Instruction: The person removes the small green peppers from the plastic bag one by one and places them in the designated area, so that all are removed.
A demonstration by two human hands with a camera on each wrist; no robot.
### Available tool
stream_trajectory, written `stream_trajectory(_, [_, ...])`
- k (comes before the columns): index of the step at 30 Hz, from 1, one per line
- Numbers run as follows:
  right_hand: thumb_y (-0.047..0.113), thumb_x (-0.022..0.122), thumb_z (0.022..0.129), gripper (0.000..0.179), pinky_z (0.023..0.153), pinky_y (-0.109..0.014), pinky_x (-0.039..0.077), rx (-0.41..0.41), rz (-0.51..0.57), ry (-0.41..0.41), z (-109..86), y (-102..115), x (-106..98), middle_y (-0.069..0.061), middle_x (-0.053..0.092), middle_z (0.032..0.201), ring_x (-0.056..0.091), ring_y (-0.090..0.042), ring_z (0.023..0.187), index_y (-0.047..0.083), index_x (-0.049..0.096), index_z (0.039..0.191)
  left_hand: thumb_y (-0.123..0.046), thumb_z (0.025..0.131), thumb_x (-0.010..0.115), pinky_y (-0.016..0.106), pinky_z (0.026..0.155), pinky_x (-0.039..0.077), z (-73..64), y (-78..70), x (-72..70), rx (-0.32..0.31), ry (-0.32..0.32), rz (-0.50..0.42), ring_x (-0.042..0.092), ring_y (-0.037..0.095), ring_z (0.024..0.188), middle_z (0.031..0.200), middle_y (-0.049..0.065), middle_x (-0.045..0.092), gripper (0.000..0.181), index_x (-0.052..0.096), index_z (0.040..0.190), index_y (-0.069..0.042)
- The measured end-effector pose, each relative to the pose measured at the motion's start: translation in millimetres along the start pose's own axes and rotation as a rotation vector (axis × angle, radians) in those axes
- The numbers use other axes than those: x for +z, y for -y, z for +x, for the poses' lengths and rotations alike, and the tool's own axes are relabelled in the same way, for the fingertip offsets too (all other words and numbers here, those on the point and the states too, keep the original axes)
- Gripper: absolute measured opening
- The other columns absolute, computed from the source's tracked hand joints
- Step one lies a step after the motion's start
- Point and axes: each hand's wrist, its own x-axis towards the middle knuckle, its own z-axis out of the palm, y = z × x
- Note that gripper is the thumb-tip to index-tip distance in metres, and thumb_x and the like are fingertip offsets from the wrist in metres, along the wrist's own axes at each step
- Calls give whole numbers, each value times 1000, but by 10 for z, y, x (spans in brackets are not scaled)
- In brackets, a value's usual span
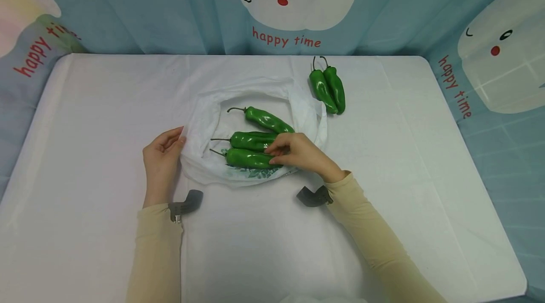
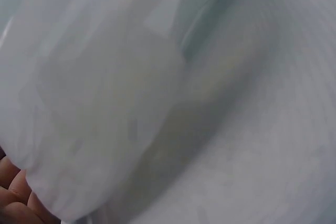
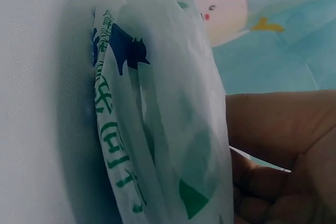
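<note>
With my left hand I pinch the white bag at left; my right hand pinches the near pepper, seemingly settling it; next needs gentle release.

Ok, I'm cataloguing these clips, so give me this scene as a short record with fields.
container: white plastic bag, mouth open, on the white table
inside: three green peppers, stems pointing left
outside: two green peppers, side by side, by the bag's far right
left hand: pinches the bag's left edge
right hand: seems to pinch the pepper nearest the person
</note>
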Motion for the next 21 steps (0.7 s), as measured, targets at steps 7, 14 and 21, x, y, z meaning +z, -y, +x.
stream_trajectory(7, [3, 76, 78, 14, 73, -23, 53, -7, 31, 55, -2, -7, 8, -3, 67, 90, 63, -12, 81, 3, 72, 92, -8, 91, 61, 10, 76, 48, 3, 10, -6, 6, 7, -1, 64, 3, 89, 105, 10, 67, 27, 65, 117, 0])
stream_trajectory(14, [1, 76, 78, 19, 72, -23, 53, 25, 67, 82, 3, -22, 16, -6, 70, 91, 65, -12, 80, 1, 71, 96, -7, 91, 62, 10, 76, 47, 7, 17, -4, 9, 5, -7, 64, 3, 89, 102, 6, 67, 27, 65, 117, 0])
stream_trajectory(21, [2, 76, 77, 22, 71, -21, 53, 36, 58, 79, 9, -25, 28, -8, 70, 93, 66, -12, 80, -1, 71, 99, -8, 91, 62, 11, 75, 48, 3, 24, -7, 5, 8, -24, 64, 4, 89, 99, 3, 66, 27, 65, 117, -1])
